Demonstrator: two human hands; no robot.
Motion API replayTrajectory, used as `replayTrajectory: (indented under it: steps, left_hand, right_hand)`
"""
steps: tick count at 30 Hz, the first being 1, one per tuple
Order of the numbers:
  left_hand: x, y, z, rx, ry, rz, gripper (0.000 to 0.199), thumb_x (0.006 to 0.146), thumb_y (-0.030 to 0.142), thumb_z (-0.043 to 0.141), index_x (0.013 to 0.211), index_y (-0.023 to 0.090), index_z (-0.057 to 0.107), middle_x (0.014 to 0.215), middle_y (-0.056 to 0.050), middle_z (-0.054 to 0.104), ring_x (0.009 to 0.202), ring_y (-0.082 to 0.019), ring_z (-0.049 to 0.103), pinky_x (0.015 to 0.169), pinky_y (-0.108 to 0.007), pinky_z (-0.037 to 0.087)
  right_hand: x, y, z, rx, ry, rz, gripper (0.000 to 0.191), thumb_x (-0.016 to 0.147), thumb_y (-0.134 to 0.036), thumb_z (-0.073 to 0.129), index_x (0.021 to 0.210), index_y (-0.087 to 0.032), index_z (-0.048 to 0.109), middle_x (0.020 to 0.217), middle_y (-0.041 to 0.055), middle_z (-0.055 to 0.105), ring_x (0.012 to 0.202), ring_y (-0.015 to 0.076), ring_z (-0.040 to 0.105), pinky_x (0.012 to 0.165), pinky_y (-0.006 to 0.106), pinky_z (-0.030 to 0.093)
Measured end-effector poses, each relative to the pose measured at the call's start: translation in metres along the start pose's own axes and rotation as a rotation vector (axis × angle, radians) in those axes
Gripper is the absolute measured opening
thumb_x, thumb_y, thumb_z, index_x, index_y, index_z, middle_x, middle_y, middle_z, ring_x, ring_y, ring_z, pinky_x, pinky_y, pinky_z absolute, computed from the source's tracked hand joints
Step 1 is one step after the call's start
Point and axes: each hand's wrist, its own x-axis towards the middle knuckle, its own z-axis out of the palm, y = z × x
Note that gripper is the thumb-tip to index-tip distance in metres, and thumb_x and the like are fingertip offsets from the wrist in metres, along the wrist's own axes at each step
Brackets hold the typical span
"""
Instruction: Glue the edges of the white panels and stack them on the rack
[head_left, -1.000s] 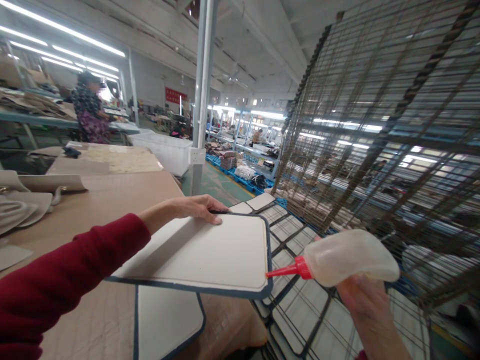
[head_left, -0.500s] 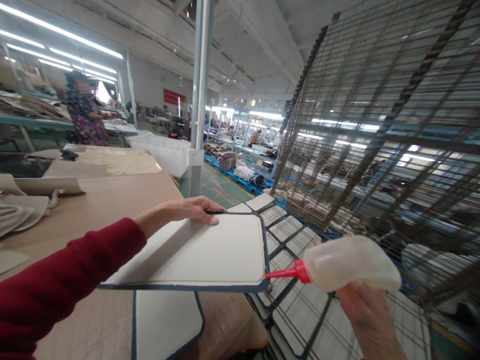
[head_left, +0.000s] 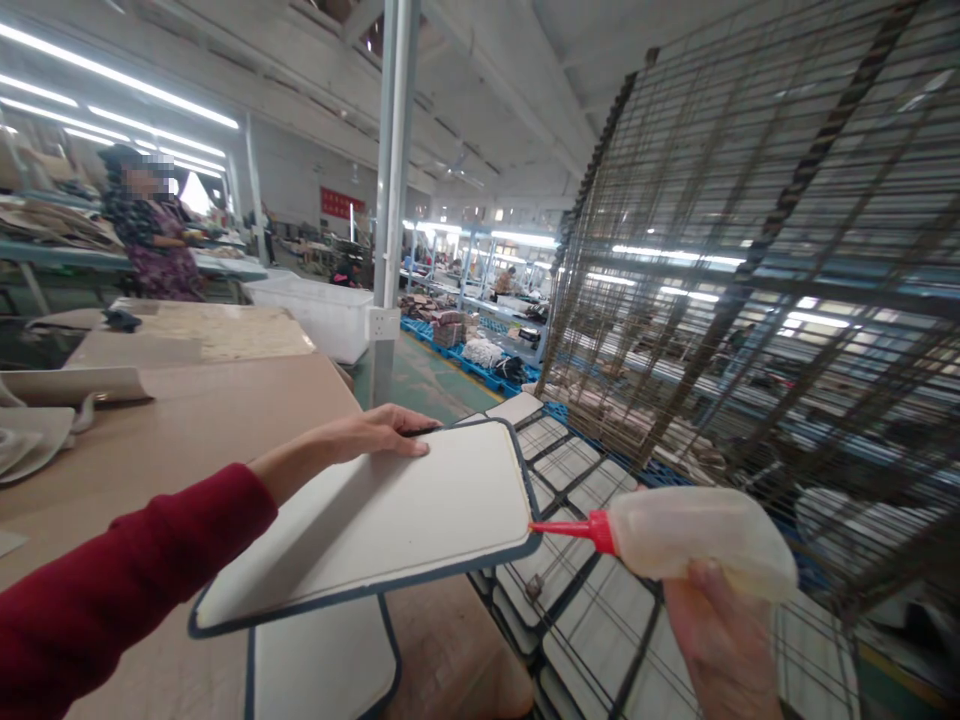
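Observation:
My left hand [head_left: 390,432] grips the far edge of a white panel with a dark blue border [head_left: 420,500], thumb on top and fingers at the rim. The panel is tilted above the table, its right end past the table corner. In my right hand [head_left: 712,610] is a translucent squeeze bottle [head_left: 697,540] with a red nozzle [head_left: 570,528], lying on its side. The nozzle tip meets the panel's right edge near its near corner. A thin yellowish line runs along that edge. Most of my right fingers are hidden behind the bottle.
Under the held panel, another bordered panel [head_left: 322,660] lies on the brown table [head_left: 247,390]. To the right, a wire rack [head_left: 675,220] stands tilted up, with several white panels [head_left: 600,640] on its lower grid. A grey post [head_left: 390,180] and a white bin [head_left: 322,315] stand beyond; a co-worker [head_left: 154,225] stands far left.
The held panel has turned, its left end coming nearer and its right end lifting slightly. The nozzle tip has moved a little up along the right edge. My view has shifted slightly.

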Motion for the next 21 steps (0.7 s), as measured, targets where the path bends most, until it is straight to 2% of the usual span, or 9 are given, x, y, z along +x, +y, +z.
replayTrajectory:
  steps: [4,8,14,21]
  left_hand:
    - [0.000,-0.009,0.001,-0.033,0.009,0.014,0.045,0.074,0.036,0.069,0.115,0.017,0.063,0.104,-0.007,0.069,0.083,-0.022,0.066,0.071,-0.025,0.050]
    - [0.000,-0.016,0.004,-0.078,0.033,0.026,0.045,0.076,0.035,0.068,0.117,0.017,0.062,0.102,-0.007,0.069,0.083,-0.021,0.066,0.070,-0.024,0.051]
    - [0.002,-0.027,0.010,-0.210,0.081,0.015,0.046,0.074,0.033,0.070,0.117,0.017,0.062,0.097,-0.008,0.071,0.075,-0.020,0.066,0.066,-0.024,0.052]
    - [0.004,-0.038,0.019,-0.342,0.146,-0.003,0.049,0.070,0.034,0.075,0.115,0.018,0.063,0.092,-0.007,0.072,0.070,-0.019,0.067,0.063,-0.024,0.053]
  right_hand:
    - [-0.002,-0.003,0.003,0.135,0.018,-0.027,0.045,0.063,-0.027,0.076,0.105,-0.016,0.063,0.098,0.0103,0.068,0.099,0.0275,0.062,0.087,0.042,0.052]
    - [-0.003,0.000,0.005,0.160,0.078,-0.055,0.047,0.062,-0.026,0.078,0.105,-0.017,0.062,0.093,0.0088,0.069,0.100,0.0291,0.061,0.086,0.046,0.052]
    - [-0.006,0.003,0.008,0.147,0.166,-0.119,0.032,0.060,-0.025,0.081,0.086,-0.017,0.064,0.079,0.0054,0.068,0.086,0.0256,0.065,0.077,0.040,0.055]
    - [-0.005,0.004,0.014,0.081,0.215,-0.229,0.030,0.062,-0.026,0.080,0.084,-0.017,0.062,0.082,0.0039,0.067,0.077,0.0192,0.064,0.071,0.029,0.054]
